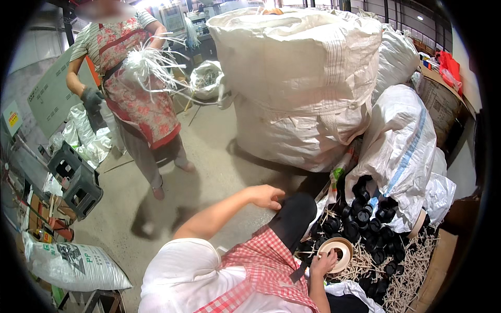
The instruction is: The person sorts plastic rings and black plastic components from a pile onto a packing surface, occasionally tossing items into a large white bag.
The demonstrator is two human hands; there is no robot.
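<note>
My left hand (267, 197) hovers by my raised, dark-trousered knee (296, 216), its fingers loosely bent and apart, nothing visible in them. Lower right, my right hand (324, 262) has its fingers over the rim of a round beige ring-shaped piece (342, 247) with a dark hole at its middle. Around that ring lies a heap of round black plastic parts (374, 225), mixed with many short pale sticks (412, 266). A white woven sack (399, 141) with a blue stripe leans open over the heap. Another beige round piece (417, 223) lies at the heap's right side.
A huge white bulk bag (297, 78) stands ahead. At left, a co-worker in a floral apron (138, 88) holds a bunch of white strips (151, 65). A dark plastic stool (75, 180) and a full white sack (78, 266) are farther left. Cardboard (436, 271) edges the heap.
</note>
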